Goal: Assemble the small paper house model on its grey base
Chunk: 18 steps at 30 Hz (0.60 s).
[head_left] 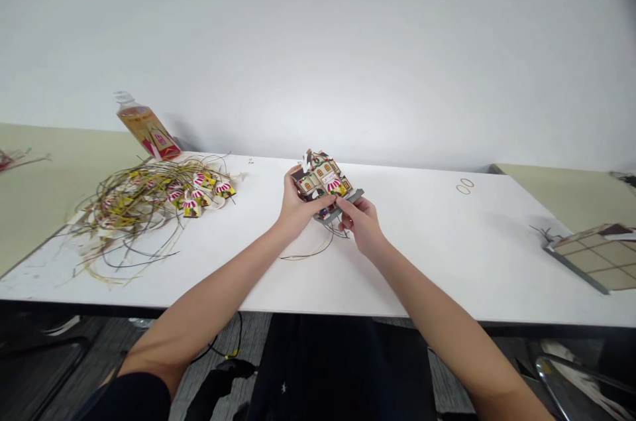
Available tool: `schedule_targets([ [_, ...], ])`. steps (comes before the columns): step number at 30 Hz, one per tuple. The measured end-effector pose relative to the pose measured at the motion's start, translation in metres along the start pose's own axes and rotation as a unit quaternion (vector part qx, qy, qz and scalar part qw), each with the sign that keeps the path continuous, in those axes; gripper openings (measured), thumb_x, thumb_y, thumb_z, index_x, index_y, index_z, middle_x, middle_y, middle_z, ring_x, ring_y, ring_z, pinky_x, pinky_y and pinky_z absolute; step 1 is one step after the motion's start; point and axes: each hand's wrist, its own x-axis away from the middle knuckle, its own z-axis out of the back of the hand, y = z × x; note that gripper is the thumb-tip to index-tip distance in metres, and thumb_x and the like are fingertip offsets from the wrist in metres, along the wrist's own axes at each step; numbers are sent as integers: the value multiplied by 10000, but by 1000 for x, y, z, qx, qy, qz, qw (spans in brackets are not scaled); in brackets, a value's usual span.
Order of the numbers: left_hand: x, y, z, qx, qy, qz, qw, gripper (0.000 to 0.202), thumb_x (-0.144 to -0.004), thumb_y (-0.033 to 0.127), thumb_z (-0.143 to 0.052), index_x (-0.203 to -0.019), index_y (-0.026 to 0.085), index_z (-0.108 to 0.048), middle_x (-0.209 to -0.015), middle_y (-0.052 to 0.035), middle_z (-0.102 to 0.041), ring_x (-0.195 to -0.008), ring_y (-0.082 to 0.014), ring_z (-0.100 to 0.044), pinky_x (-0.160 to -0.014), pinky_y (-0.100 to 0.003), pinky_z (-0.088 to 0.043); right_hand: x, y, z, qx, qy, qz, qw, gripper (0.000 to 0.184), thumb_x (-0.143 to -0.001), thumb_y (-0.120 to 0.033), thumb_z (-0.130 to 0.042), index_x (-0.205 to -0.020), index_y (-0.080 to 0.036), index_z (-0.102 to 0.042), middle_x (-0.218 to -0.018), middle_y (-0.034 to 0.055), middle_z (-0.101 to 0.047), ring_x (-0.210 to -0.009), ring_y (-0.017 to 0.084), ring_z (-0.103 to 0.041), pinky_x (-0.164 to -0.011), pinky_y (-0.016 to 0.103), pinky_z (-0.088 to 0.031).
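Above the middle of the white table, a small decorated model house (318,177) is held tilted between both hands. It has lit-looking yellow windows, a red-and-white striped awning and a grey base. My left hand (295,205) is closed round its left side, the thumb lying across the front. At the lower right, my right hand (362,222) grips the base edge, its thumb near the awning and its fingers partly hidden underneath. Thin wires (325,248) trail from below the house onto the tabletop.
A tangled heap of wires (134,192) with several small striped-awning pieces (191,207) lies at left. Behind it leans a bottle of amber liquid (149,131). Two rubber bands (463,189) lie at right, and another model building (596,255) stands at the right edge.
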Motion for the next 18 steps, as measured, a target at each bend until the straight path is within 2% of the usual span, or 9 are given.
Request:
schedule_targets([
  [4, -3, 7, 2, 10, 50, 37, 998, 861, -473, 255, -923, -1161, 235, -407, -1161, -72, -602, -1078, -260, -626, -949, -464, -527, 3, -3, 1, -23, -73, 15, 997, 413, -628, -499, -792, -765, -176, -573, -584, -71, -443, -428, 41, -361, -429, 223, -429],
  [8, -13, 19, 9, 17, 83, -21, 996, 945, -393, 222, -935, -1176, 262, -408, -1181, -51, -599, -1073, -247, -630, -950, -438, -534, 3, -4, 3, -9, -90, 12, 996, 447, -656, -478, -769, -983, -198, -648, -663, -71, -456, -442, 35, -383, -459, 224, -449],
  [11, -23, 41, 24, 19, 107, -73, 991, 983, -346, 193, -937, -1171, 288, -411, -1179, -36, -601, -1054, -239, -638, -929, -413, -546, 2, -5, 6, -2, -76, 6, 997, 445, -690, -475, -742, -1025, -196, -657, -693, -66, -454, -458, 31, -385, -486, 229, -460],
  [14, -33, 78, 59, -5, 148, -140, 979, 874, -373, 213, -922, -1093, 278, -432, -1161, -23, -617, -1038, -224, -641, -893, -388, -554, 3, -6, 8, -11, -69, 4, 998, 421, -703, -472, -734, -1008, -192, -658, -738, -59, -459, -470, 26, -387, -494, 230, -454],
  [18, -36, 150, 141, -77, 237, -205, 946, 734, -464, 261, -868, -1006, 247, -375, -1103, 24, -635, -977, -174, -642, -891, -397, -542, 5, -7, 7, -9, -70, 3, 997, 399, -709, -453, -735, -1007, -199, -661, -742, -58, -450, -489, 34, -398, -510, 234, -454],
])
